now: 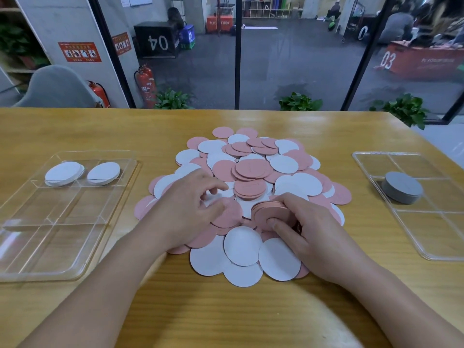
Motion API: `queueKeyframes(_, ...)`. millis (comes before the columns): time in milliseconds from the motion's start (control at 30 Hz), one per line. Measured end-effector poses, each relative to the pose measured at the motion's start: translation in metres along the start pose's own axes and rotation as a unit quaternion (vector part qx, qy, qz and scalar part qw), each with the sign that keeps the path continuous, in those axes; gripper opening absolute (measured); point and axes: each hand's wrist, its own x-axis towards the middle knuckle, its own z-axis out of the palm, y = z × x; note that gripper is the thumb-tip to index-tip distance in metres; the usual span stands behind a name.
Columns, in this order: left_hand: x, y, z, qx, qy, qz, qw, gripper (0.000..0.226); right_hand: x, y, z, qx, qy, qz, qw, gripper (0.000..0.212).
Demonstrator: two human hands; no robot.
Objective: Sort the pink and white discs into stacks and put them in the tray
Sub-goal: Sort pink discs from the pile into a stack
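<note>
Over the disc pile (251, 187), the right hand (308, 229) grips a pink stack (270, 212); the left hand (190, 209) pinches one pink disc (229, 213), its fingertips blurred.

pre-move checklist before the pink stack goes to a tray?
1. Right hand grips the stack of pink round discs: ok.
2. Stack is pink only: cannot tell, lower discs hidden.
3. Left hand clear of the pile: not ok, pinching a loose pink disc.
4. Left clear plastic tray has free compartments: ok, white stacks in the far two.
5. Right clear tray: ok, only a grey stack.
</note>
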Motion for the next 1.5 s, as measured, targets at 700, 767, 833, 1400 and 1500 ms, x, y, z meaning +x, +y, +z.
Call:
queueKeyframes(700, -0.004, 0.023, 0.008, -0.178, 0.035, 0.025, 0.983, 0.014, 0.001, -0.001, 0.000, 0.051, 0.018, 0.008, 0.999, 0.017)
queueKeyframes(767, -0.005, 0.025, 0.013, -0.207, 0.003, 0.043, 0.977, 0.015, 0.001, -0.003, 0.000, 0.055, 0.017, 0.015, 0.998, 0.011)
queueKeyframes(833, -0.007, 0.028, 0.018, -0.234, -0.030, 0.056, 0.970, 0.017, 0.001, -0.005, 0.000, 0.061, 0.010, 0.018, 0.998, 0.013)
queueKeyframes(1400, -0.012, 0.037, 0.031, -0.176, -0.019, 0.086, 0.980, 0.011, -0.003, -0.014, 0.005, -0.037, -0.040, 0.007, 0.999, 0.023)
queueKeyframes(1500, -0.012, 0.038, 0.023, -0.214, -0.021, 0.072, 0.974, 0.010, -0.005, -0.022, -0.004, 0.064, 0.060, 0.002, 0.996, 0.019)
